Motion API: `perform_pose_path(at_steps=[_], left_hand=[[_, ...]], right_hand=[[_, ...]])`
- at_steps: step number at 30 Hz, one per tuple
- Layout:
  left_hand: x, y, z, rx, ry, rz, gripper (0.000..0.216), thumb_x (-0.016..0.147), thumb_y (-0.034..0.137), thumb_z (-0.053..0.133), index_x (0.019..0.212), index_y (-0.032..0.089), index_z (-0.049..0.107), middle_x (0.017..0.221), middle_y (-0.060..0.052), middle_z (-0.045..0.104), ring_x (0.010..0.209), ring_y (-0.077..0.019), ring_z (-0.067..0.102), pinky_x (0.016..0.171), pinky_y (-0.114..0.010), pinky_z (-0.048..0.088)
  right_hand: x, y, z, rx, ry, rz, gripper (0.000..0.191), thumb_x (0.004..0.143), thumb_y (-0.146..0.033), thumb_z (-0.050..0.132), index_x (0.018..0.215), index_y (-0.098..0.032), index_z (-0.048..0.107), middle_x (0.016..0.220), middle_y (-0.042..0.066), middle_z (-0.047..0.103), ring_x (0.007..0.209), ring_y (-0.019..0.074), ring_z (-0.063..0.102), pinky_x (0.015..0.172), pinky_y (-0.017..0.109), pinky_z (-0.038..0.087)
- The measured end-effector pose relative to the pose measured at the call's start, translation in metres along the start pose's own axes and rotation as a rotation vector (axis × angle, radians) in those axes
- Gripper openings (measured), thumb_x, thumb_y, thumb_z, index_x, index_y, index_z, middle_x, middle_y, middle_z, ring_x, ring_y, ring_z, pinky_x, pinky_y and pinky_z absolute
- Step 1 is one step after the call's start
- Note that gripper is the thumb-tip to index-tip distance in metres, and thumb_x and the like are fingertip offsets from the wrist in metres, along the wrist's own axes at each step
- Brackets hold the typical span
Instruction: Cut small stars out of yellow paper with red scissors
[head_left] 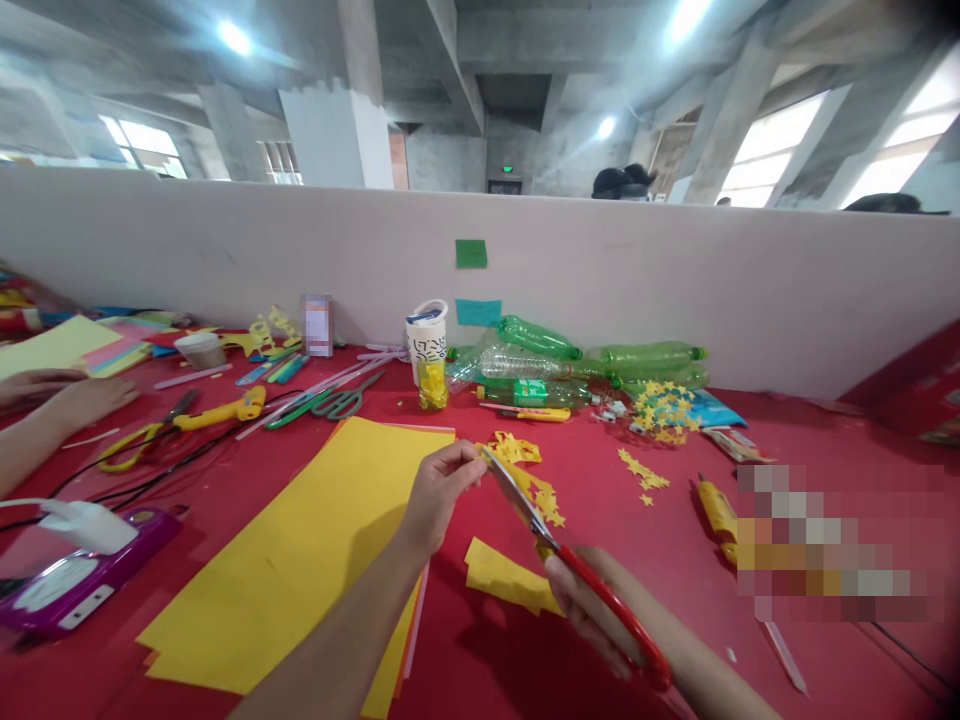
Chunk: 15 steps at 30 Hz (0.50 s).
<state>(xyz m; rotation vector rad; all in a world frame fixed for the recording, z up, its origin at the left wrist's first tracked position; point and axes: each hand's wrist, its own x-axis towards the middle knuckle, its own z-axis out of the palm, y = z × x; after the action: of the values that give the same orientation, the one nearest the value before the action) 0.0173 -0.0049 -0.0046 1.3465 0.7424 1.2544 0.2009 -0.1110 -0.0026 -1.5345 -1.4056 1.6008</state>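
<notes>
My right hand (596, 610) is closed round the red handles of a pair of scissors (615, 605), whose blades point up and to the left. At the blade tips, my left hand (435, 495) pinches a small yellow piece, mostly hidden by the fingers. Just behind the blades lie yellow cut scraps (517, 447) and some small stars. A loose yellow strip (502, 577) rests on the red table between my hands. Under my left forearm is a stack of yellow sheets (300, 540), with orange and pink edges showing beneath.
Green plastic bottles (645, 357) lie along the white partition (360, 250). A cup (427, 340), a heap of yellow stars (666, 412) and a yellow glue gun (718, 515) are around. At left are another glue gun (225, 408), a purple power strip (97, 590) and another person's hands (90, 405).
</notes>
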Motion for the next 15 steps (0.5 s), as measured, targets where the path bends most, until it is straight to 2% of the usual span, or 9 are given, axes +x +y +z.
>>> perform_pose_path(at_steps=[4, 8, 10, 12, 15], left_hand=[[0.001, -0.002, 0.0, -0.034, 0.022, -0.017, 0.016, 0.076, 0.021, 0.058, 0.06, 0.016, 0.055, 0.057, 0.003, 0.046, 0.058, -0.0096, 0.04, 0.059, -0.022, 0.032], [0.0, -0.003, 0.003, -0.112, 0.021, -0.088, 0.015, 0.074, 0.019, 0.06, 0.06, 0.015, 0.056, 0.056, 0.003, 0.048, 0.057, -0.0091, 0.041, 0.058, -0.022, 0.033], [-0.002, -0.004, 0.006, -0.154, -0.019, -0.145, 0.014, 0.073, 0.018, 0.06, 0.059, 0.015, 0.056, 0.057, 0.002, 0.05, 0.057, -0.0091, 0.043, 0.058, -0.022, 0.034], [-0.004, -0.006, 0.012, -0.176, -0.068, -0.201, 0.013, 0.072, 0.018, 0.06, 0.059, 0.015, 0.056, 0.056, 0.002, 0.052, 0.057, -0.0092, 0.044, 0.057, -0.021, 0.035], [-0.006, -0.011, 0.02, -0.14, -0.118, -0.249, 0.013, 0.072, 0.019, 0.06, 0.06, 0.015, 0.056, 0.056, 0.003, 0.052, 0.057, -0.0096, 0.045, 0.058, -0.022, 0.035]], right_hand=[[0.003, 0.003, 0.003, 0.027, 0.018, 0.002, 0.047, 0.075, -0.064, 0.049, 0.06, -0.021, 0.039, 0.033, -0.011, 0.034, 0.022, 0.0044, 0.028, 0.022, 0.015, 0.023], [0.008, 0.004, 0.001, 0.119, 0.214, -0.108, 0.043, 0.076, -0.058, 0.053, 0.059, -0.021, 0.038, 0.034, -0.011, 0.035, 0.023, 0.0047, 0.032, 0.026, 0.016, 0.023], [0.012, 0.005, -0.005, 0.189, 0.336, -0.203, 0.041, 0.078, -0.055, 0.052, 0.06, -0.02, 0.04, 0.038, -0.009, 0.04, 0.028, 0.007, 0.041, 0.033, 0.018, 0.034], [0.016, 0.005, -0.013, 0.258, 0.419, -0.27, 0.039, 0.074, -0.051, 0.061, 0.059, -0.019, 0.044, 0.045, -0.005, 0.05, 0.038, 0.0107, 0.052, 0.041, 0.021, 0.04], [0.02, 0.003, -0.022, 0.338, 0.457, -0.293, 0.036, 0.07, -0.051, 0.064, 0.065, -0.02, 0.046, 0.06, 0.0, 0.059, 0.058, 0.0157, 0.061, 0.059, 0.026, 0.05]])
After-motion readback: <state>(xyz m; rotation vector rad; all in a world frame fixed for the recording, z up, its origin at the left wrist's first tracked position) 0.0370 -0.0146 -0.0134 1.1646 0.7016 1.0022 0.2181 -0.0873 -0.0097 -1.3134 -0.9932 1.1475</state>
